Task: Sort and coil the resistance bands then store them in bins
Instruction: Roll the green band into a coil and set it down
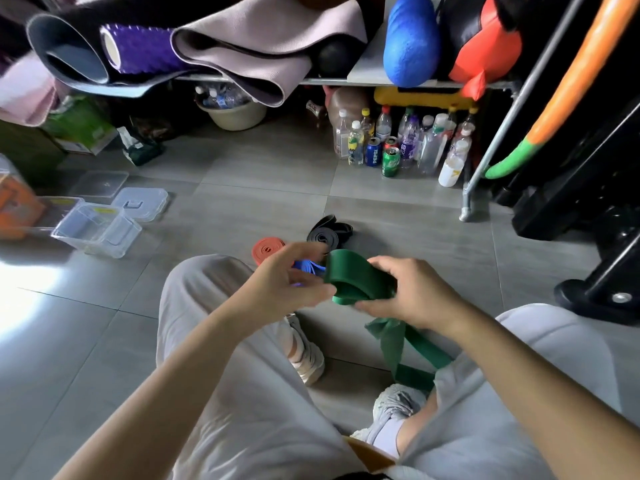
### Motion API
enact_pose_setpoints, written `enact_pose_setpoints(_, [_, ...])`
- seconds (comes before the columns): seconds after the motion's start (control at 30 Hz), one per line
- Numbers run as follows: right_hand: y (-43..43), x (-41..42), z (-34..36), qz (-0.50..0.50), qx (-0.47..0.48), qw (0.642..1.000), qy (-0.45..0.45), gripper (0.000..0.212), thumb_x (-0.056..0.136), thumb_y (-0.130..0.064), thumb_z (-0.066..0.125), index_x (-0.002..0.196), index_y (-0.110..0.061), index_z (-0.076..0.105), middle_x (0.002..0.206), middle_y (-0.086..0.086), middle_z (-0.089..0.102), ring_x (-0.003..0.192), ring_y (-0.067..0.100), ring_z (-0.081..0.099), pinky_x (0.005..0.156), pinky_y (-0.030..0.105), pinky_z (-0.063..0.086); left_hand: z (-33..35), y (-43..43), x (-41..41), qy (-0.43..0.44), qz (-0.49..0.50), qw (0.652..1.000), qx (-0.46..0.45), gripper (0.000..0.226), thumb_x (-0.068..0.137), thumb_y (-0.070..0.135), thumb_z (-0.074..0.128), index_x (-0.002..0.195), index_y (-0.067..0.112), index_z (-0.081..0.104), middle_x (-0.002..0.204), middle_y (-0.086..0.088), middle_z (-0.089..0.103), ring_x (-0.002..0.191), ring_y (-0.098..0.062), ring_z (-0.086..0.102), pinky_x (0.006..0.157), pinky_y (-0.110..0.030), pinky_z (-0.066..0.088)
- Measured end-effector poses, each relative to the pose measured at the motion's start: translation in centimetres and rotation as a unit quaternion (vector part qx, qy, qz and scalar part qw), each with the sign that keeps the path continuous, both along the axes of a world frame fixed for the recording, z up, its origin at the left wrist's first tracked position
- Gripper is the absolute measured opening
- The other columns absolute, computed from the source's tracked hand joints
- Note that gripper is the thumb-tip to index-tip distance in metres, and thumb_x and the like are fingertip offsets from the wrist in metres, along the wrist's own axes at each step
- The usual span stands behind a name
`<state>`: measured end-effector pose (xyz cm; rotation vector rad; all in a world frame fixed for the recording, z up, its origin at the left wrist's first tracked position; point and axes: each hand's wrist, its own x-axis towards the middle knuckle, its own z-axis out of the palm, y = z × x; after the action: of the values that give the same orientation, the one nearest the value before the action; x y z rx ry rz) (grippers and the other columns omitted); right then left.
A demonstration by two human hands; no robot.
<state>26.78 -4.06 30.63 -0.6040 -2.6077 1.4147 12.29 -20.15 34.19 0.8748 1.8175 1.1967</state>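
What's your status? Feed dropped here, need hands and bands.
Right hand grips green band, part coiled. Left hand at the coil, grip unclear. Orange band already coiled. Nothing blocking.

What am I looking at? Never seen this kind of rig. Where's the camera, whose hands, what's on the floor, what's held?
There is no machine here. This is one picture from a wide-angle camera worn on a person's head, looking forward and down. The person sits on a tiled floor, and the two bare arms reaching in are theirs. The right hand grips a partly coiled green band, whose loose tail hangs down toward the lap. The left hand reaches the coil's edge; whether it grips is unclear. On the floor beyond lie a coiled orange band, a pile of black bands and a blue band partly hidden behind the left hand. Clear bins stand open at the left, with lids beside them. Bottles and cans stand at the back.
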Motion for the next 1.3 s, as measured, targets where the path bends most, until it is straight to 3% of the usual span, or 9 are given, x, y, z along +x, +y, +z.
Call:
enact_pose_setpoints(0.13, [-0.2, -1.0, 1.7, 0.081, 0.167, 0.977, -0.105, 0.021, 0.072, -0.034, 0.069, 0.07, -0.023, 0.051, 0.065, -0.005, 0.056, 0.068, 0.018, 0.055, 0.061, 0.033, 0.044, 1.3, 0.8, 0.6, 0.395, -0.108, 0.911, -0.041, 0.089, 0.06, 0.057, 0.073, 0.137, 0.026, 0.042, 0.117, 0.01, 0.042, 0.086, -0.002, 0.049, 0.076, -0.005, 0.036])
enact_pose_setpoints(0.27, [-0.6, -1.2, 3.1, 0.093, 0.13, 0.984, -0.083, 0.025, 0.069, -0.028, 0.074, 0.082, -0.024, 0.053, 0.08, -0.007, 0.059, 0.078, 0.017, 0.057, 0.066, 0.03, 0.046, 0.9, 2.8, 1.8, 0.48, -0.185, 0.844, -0.15, 0.055, 0.069, 0.045, 0.072, 0.114, 0.02, 0.054, 0.105, 0.002, 0.058, 0.094, -0.022, 0.059, 0.076, -0.032, 0.049])
enact_pose_setpoints(0.4, [0.0, -0.1, 4.0, 0.05, 0.043, 0.996, -0.062, 0.032, 0.067, -0.02, 0.079, 0.092, -0.025, 0.06, 0.08, -0.008, 0.063, 0.074, 0.012, 0.059, 0.062, 0.022, 0.045, 0.3, 3.1, 1.2, 0.33, -0.147, 0.927, -0.099, 0.034, 0.067, 0.029, 0.076, 0.093, 0.029, 0.055, 0.084, 0.011, 0.051, 0.074, -0.015, 0.052, 0.058, -0.015, 0.037])
enact_pose_setpoints(0.63, [0.1, 1.0, 3.1, -0.003, -0.087, 0.996, 0.026, 0.041, 0.067, -0.017, 0.085, 0.103, -0.02, 0.064, 0.09, 0.001, 0.072, 0.085, 0.022, 0.067, 0.083, 0.043, 0.054, 0.7, 1.7, 1.1, 0.054, -0.038, 0.996, 0.057, 0.033, 0.063, 0.012, 0.079, 0.091, 0.02, 0.064, 0.075, 0.014, 0.063, 0.058, -0.011, 0.055, 0.056, -0.025, 0.045])
enact_pose_setpoints(0.87, [-2.1, 0.5, 1.7, -0.008, -0.299, 0.942, 0.155, 0.058, 0.066, -0.011, 0.073, 0.122, -0.008, 0.057, 0.116, 0.012, 0.067, 0.11, 0.025, 0.063, 0.1, 0.042, 0.047, -0.6, 0.8, 2.7, -0.333, 0.062, 0.919, 0.203, 0.048, 0.057, 0.003, 0.084, 0.101, 0.013, 0.068, 0.089, -0.005, 0.068, 0.072, -0.014, 0.067, 0.06, -0.019, 0.055])
enact_pose_setpoints(1.0, [-2.5, 0.2, 1.6, -0.038, -0.28, 0.941, 0.186, 0.047, 0.063, -0.014, 0.077, 0.108, -0.012, 0.063, 0.104, 0.009, 0.071, 0.099, 0.026, 0.067, 0.094, 0.046, 0.051, -1.2, 1.2, 3.2, -0.443, 0.085, 0.857, 0.248, 0.058, 0.051, 0.015, 0.09, 0.104, 0.008, 0.066, 0.089, -0.009, 0.069, 0.072, -0.016, 0.068, 0.058, -0.019, 0.056])
enact_pose_setpoints(1.1, [-2.0, 0.5, 1.7, -0.044, -0.243, 0.955, 0.164, 0.043, 0.061, -0.019, 0.08, 0.102, -0.017, 0.065, 0.097, 0.006, 0.072, 0.092, 0.024, 0.068, 0.089, 0.045, 0.053, -1.1, 1.1, 2.9, -0.363, 0.058, 0.91, 0.191, 0.053, 0.063, 0.009, 0.084, 0.112, 0.01, 0.063, 0.095, -0.007, 0.069, 0.08, -0.016, 0.068, 0.065, -0.021, 0.056])
enact_pose_setpoints(1.2, [-1.2, 0.6, 2.0, -0.02, -0.153, 0.983, 0.097, 0.037, 0.067, -0.014, 0.084, 0.1, -0.019, 0.067, 0.093, 0.007, 0.073, 0.086, 0.023, 0.068, 0.084, 0.046, 0.055, 0.1, 0.8, 1.7, -0.085, -0.006, 0.992, 0.087, 0.056, 0.071, 0.024, 0.077, 0.122, 0.021, 0.053, 0.107, 0.003, 0.064, 0.084, -0.014, 0.063, 0.069, -0.024, 0.053])
enact_pose_setpoints(1.3, [-0.7, 0.2, 2.9, 0.04, -0.018, 0.999, 0.014, 0.029, 0.071, -0.018, 0.081, 0.096, -0.017, 0.067, 0.084, 0.0, 0.07, 0.081, 0.015, 0.066, 0.076, 0.04, 0.052, 2.5, 1.1, 0.6, 0.232, -0.092, 0.968, -0.015, 0.082, 0.055, 0.061, 0.07, 0.128, 0.031, 0.048, 0.115, 0.013, 0.049, 0.09, -0.01, 0.055, 0.077, -0.017, 0.049])
